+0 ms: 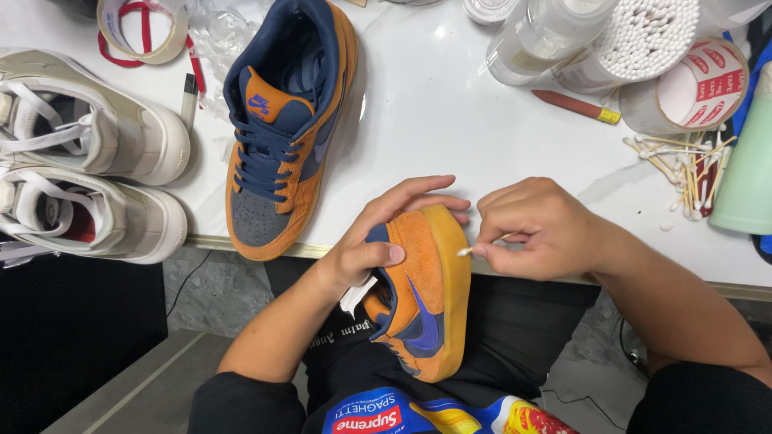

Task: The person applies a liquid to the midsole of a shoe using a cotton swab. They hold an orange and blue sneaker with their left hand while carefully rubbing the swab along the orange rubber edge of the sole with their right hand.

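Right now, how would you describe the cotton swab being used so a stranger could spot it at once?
Start at the white table and drop to its near edge, where the left hand holds an orange and navy sneaker on its side. The cotton swab is pinched in the right hand, tip at the sneaker's sole. Unlike the loose swabs on the table, it alone is held.
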